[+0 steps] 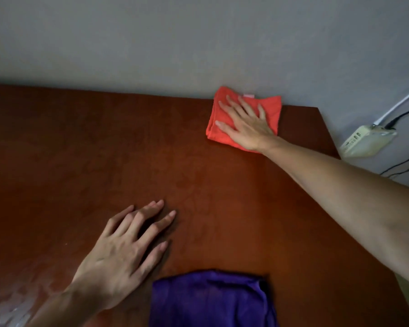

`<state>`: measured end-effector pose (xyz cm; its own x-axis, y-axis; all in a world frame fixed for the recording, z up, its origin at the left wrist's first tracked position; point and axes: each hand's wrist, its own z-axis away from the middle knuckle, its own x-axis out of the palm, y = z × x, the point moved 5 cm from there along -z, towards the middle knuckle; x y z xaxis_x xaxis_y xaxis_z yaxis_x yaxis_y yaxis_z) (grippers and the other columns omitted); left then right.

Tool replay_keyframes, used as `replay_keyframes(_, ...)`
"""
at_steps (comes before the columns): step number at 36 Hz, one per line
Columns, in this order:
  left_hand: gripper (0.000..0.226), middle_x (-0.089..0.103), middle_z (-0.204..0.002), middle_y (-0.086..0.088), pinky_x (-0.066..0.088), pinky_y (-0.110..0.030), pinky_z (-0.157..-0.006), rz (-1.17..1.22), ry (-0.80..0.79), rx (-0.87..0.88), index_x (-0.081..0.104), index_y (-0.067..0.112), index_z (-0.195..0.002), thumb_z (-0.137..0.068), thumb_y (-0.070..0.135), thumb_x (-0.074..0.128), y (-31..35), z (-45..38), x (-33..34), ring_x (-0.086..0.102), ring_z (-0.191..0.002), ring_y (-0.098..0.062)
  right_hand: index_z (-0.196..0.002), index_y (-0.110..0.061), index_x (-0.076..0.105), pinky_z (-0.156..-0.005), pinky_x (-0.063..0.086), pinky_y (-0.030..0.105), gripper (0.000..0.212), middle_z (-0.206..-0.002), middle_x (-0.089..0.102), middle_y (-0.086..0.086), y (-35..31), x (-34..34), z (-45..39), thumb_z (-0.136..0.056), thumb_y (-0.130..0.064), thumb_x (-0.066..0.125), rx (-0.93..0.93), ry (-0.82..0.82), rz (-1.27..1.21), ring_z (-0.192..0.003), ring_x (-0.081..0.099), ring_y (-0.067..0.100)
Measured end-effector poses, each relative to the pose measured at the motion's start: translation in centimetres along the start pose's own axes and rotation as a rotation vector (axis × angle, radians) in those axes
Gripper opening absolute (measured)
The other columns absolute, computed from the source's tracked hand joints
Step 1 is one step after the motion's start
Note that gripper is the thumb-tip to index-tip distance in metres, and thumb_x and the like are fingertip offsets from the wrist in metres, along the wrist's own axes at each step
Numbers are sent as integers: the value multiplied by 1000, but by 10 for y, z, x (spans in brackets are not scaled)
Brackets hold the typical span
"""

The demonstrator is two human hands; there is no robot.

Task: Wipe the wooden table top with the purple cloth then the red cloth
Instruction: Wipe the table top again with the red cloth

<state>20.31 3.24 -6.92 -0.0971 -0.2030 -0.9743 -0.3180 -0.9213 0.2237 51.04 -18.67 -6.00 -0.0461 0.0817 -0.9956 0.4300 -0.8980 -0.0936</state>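
Pressing flat on the red cloth [243,116], the right hand [246,128] has its fingers spread apart, palm down, gripping nothing and only pinning the folded square to the wooden table top [104,142]. That cloth lies at the table's far edge, near its right corner, touching the wall [175,38]. The purple cloth [210,300] rests at the table's near edge, untouched. Just beside it the left hand [125,251] rests on bare wood, fingers loosely splayed and holding nothing. Both cloths look soft, light and limp, apt to bunch or unfold under a push; a flat palm across the middle of the folded pad probably suits wiping best. Off the table's right side sits a power strip [366,142] with cables.
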Motion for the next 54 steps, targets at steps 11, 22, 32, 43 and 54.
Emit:
replay_keyframes(11, 47, 52, -130, -1, 38, -38, -102, 188, 226, -54, 51, 22, -139, -100, 46, 37, 0, 11, -14, 55, -118, -24, -164, -34, 8, -124, 1, 61, 70, -173, -3, -9, -121, 14, 139, -103, -64, 24, 56, -41, 17, -159, -7, 18)
replay_keyframes(22, 57, 42, -153, -3, 28, -44, -111, 41, 98, -65, 45, 31, -148, -98, 55, 30, -72, 79, -23, 43, -135, -26, -164, -32, 11, -125, 6, 54, 71, -173, 2, -7, -175, 21, 220, -102, -64, 21, -377, -87, 59, -159, -5, 16)
replay_keyframes(32, 53, 34, -159, -4, 13, -40, -125, 51, 27, -50, 37, 34, -153, -103, 48, 26, -84, 68, -22, 25, -152, -16, -163, -33, 22, -127, 8, 51, 70, -173, 8, -4, -150, 12, 133, -101, -61, 38, -761, -118, 115, -160, 2, 18)
replay_keyframes(43, 52, 32, -162, -3, 24, -46, -120, 75, 39, -50, 38, 33, -154, -103, 43, 36, -84, 64, -21, 24, -153, -16, -163, -33, 17, -125, 12, 53, 70, -172, 10, -3, -111, 2, -23, -101, -64, 28, -703, -139, 182, -159, 7, 18)
replay_keyframes(54, 50, 30, -162, -2, 20, -48, -123, 116, 68, -36, 33, 35, -155, -106, 42, 33, -85, 66, -18, 17, -154, -15, -162, -39, 14, -125, 8, 56, 80, -172, 7, -8, -118, 3, -54, -90, -75, 11, -287, -63, 47, -159, 5, 17)
